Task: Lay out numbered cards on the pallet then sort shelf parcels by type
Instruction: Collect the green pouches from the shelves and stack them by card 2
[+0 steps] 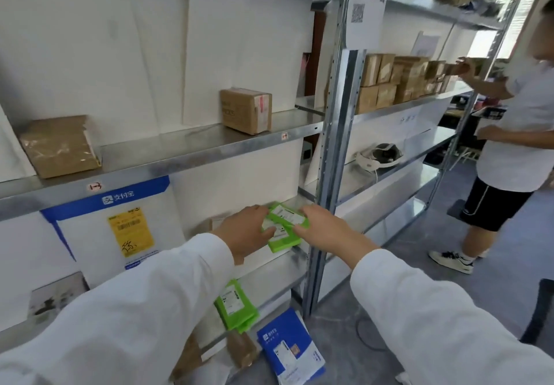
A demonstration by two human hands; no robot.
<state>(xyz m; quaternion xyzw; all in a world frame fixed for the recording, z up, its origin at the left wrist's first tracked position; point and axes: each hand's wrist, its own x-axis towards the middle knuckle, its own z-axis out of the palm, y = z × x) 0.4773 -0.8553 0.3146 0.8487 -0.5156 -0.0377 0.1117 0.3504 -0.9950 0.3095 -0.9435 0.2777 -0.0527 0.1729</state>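
green parcels (284, 228) sit stacked on the middle shelf (265, 275), held between the hands, the left hand (245, 231) gripping their 9 o'clock edge and the right hand (325, 228) their 3 o'clock edge, with a blue envelope (289, 347) low at 6 o'clock.

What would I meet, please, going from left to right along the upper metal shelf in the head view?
Brown padded parcel → taped cardboard box → grey upright post → stacked cardboard boxes → another person.
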